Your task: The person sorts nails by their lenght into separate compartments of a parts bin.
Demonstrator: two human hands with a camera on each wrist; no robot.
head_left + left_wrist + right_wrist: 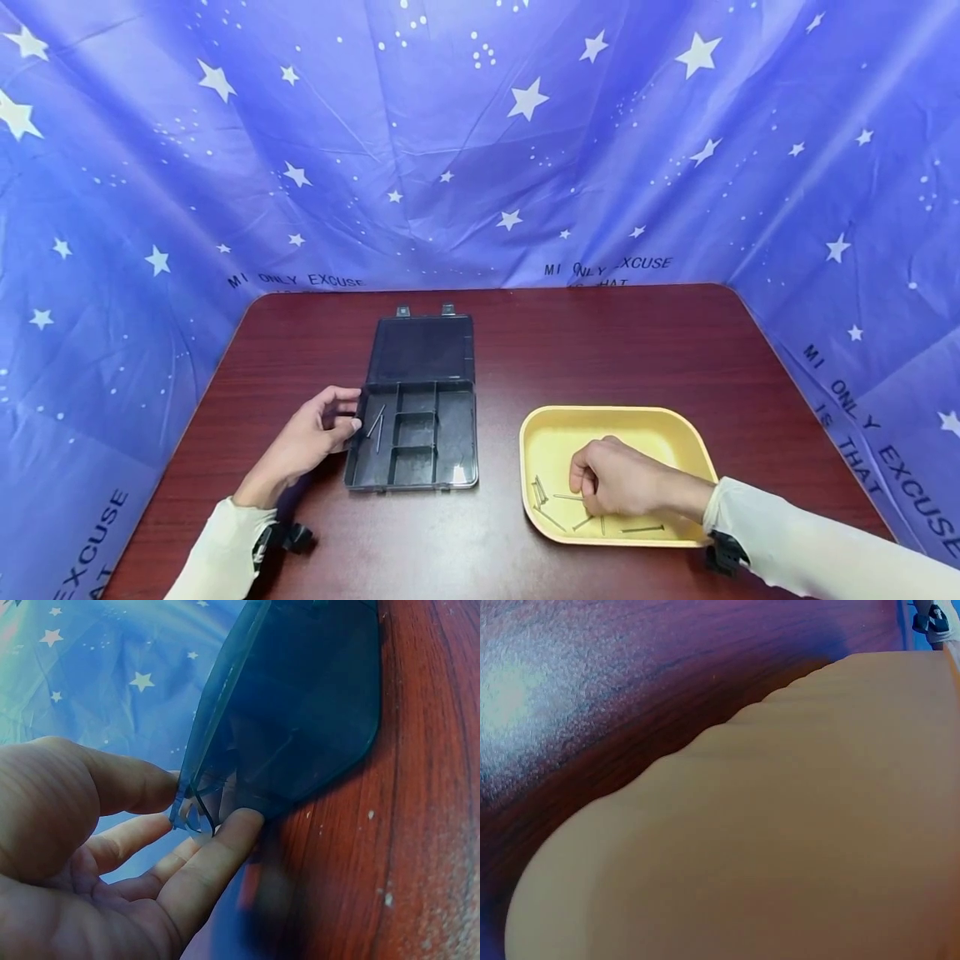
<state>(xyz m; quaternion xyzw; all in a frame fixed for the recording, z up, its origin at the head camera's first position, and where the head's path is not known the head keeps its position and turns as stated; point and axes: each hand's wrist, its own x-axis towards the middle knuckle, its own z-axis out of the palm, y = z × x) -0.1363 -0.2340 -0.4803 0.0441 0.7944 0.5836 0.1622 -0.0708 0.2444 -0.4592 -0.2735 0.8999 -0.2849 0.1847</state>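
In the head view my left hand [315, 429] pinches the left side of a black compartment box [455, 433], whose lid [422, 348] lies folded back. Thumb and fingers grip that edge in the left wrist view, against the dark see-through plastic [315, 697]. Two thin nails [379, 433] lie in the box's long left compartment. Over at the right, my right hand [622, 479] reaches into a yellow tray [615, 414] with curled fingers. A nail [566, 497] sticks out leftward from its fingertips. The right wrist view shows mostly blurred skin, hiding the fingertips.
Several more nails [642, 529] lie scattered along the tray's near and left part. Box and tray stand apart on a dark red wooden table [600, 350]. A blue star-patterned cloth [450, 125] hangs behind and at both sides.
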